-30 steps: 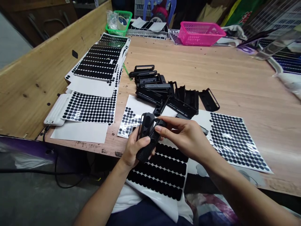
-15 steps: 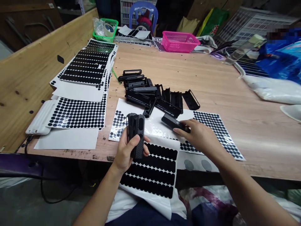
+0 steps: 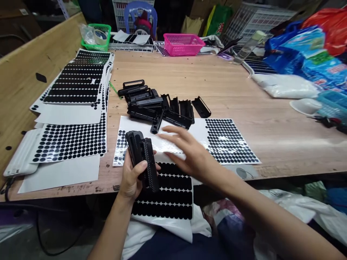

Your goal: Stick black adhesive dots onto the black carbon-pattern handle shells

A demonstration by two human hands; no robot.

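Note:
My left hand point(image 3: 132, 173) is wrapped round a small bunch of black plastic casings point(image 3: 148, 166) with a carbon-fibre-like texture, held up at the table's front edge. My right hand point(image 3: 189, 153) is empty, with slightly blurred fingers apart, stretched over a white sheet of black round stickers point(image 3: 227, 141). Just beyond its fingertips lies a loose pile of similar black casings point(image 3: 146, 112), some showing hollow insides. Below the hands, a sheet with rows of larger black dots point(image 3: 168, 202) hangs over the table edge onto my lap.
Stacked dotted sheets point(image 3: 73, 141) lie at the left beside a white device point(image 3: 23, 153) with a cable. A green basket point(image 3: 107, 38) and a pink basket point(image 3: 184, 45) stand at the back. Right are a clear bottle point(image 3: 249, 47), a white bag point(image 3: 284, 86) and a white scoop-like piece point(image 3: 306, 105).
The casing in my right hand has left it, and another casing now shows in front in my left hand. My right hand has opened and moved left towards the pile. The view has turned right.

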